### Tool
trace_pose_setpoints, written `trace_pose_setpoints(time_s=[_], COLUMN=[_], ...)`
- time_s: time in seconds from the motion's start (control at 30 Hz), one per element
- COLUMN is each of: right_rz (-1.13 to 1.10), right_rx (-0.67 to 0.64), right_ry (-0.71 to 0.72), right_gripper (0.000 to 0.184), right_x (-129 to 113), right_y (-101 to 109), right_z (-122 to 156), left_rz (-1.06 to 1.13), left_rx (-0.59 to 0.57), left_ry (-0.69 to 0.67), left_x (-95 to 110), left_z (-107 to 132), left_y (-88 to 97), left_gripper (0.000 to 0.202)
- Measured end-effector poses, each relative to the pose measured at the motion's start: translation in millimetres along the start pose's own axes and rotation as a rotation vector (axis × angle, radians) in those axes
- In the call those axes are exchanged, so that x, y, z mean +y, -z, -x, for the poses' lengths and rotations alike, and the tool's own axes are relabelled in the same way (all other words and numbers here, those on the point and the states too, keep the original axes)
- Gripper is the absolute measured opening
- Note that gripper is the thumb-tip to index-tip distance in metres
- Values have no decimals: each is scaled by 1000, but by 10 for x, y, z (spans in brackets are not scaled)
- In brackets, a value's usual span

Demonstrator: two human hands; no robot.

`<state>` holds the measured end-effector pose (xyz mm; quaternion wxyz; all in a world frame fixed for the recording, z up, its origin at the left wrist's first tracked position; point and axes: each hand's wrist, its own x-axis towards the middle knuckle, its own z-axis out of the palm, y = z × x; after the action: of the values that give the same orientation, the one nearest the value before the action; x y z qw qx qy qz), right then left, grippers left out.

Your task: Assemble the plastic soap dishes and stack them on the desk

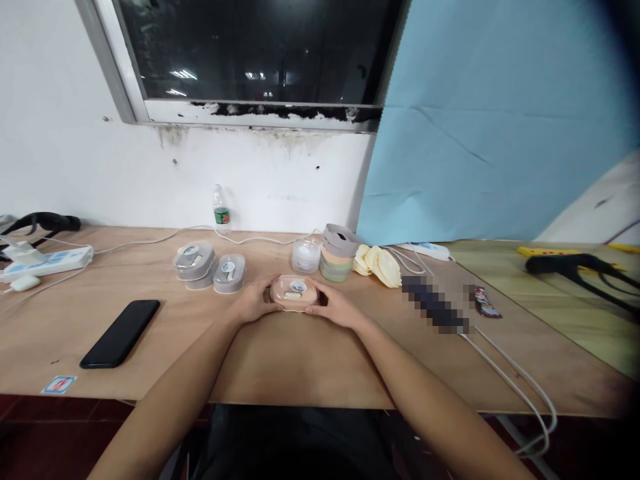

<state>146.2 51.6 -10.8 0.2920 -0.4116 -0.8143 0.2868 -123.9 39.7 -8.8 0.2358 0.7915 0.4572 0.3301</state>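
A small oval pinkish container with a clear lid and a round sticker sits near the middle of the table. My left hand grips its left end, and my right hand grips the right end, thumbs along the near side. To the left stand similar grey lidded containers, with two stacked beside it. Behind my right hand are a stack of grey, green and orange oval bands, clear plastic pieces and a heap of pale yellow oval pieces.
A black phone lies at left, near a white power strip. A plastic bottle stands against the wall. On the right are a pixelated dark object, a wrapped snack, looping white cables and black straps.
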Motion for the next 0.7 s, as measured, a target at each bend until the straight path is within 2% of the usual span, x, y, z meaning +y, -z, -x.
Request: trace_pose_setpoints(time_s=[0.1, 0.2, 0.3, 0.43, 0.7], right_rz=[43, 41, 22, 9, -38], right_rx=[40, 54, 71, 117, 37], right_ry=[12, 35, 13, -46, -1], right_gripper=[83, 82, 81, 76, 77], right_x=[-2, -42, -72, -51, -3], right_y=[-2, 8, -4, -48, 12], right_z=[-4, -6, -8, -21, -36], left_rz=[5, -27, 12, 130, 60], left_rx=[28, 3, -11, -38, -37], left_ry=[-38, -50, 20, 107, 91], left_x=[8, 9, -6, -36, 45], left_z=[-9, -14, -16, -23, -24], left_y=[-4, 7, 5, -20, -2], left_gripper=[66, 80, 85, 69, 74])
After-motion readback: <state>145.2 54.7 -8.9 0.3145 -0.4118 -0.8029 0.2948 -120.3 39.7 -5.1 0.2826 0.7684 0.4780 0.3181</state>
